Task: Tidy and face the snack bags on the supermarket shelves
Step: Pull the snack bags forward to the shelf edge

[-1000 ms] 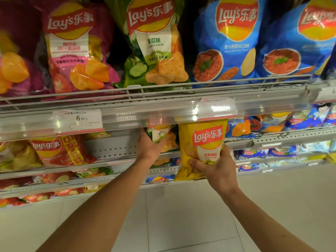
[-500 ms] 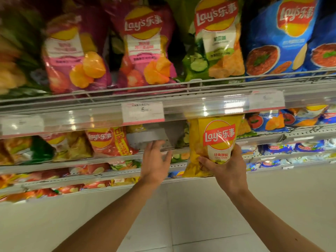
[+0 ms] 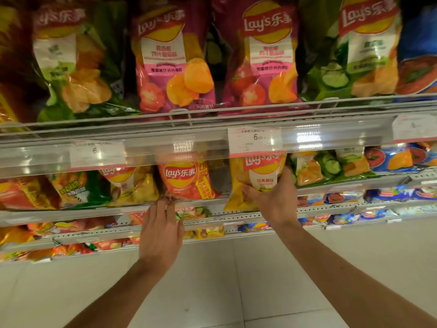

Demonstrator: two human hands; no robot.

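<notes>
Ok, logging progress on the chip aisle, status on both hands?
Right hand grips yellow bag at the second shelf. Left hand open, fingertips at red bag bottom edge. Nothing blocking the gap between them.

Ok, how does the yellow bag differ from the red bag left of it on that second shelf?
The yellow bag is gripped by the right hand and hangs past the shelf edge; the red bag sits on the shelf, the left hand touching its bottom edge. The red bag carries a yellow side banner; the yellow bag doesn't. Both face forward, Lay's logo showing.
</notes>
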